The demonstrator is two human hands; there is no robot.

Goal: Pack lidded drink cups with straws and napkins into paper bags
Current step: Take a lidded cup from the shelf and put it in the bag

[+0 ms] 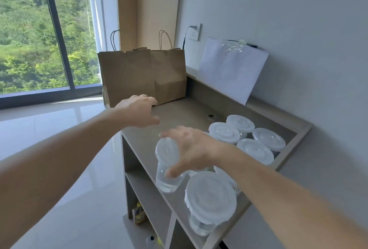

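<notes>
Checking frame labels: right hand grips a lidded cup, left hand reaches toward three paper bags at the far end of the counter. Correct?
No: the head view shows two paper bags, not three. The right hand grips a lidded cup, and the left hand reaches toward the bags at the far end of the counter.

**Desk top: bags at the far end, cups at the near end**

The beige desk runs along the wall. At its far end the left bag and the right bag stand upright, touching. Toward the near end, four lidded cups cluster by the raised back ledge. A fifth cup stands near the front edge. Beside it is a tilted cup; whether its base touches the top cannot be told. A white sheet stands on the ledge, leaning on the wall. A round hole lies between bags and cups.
</notes>
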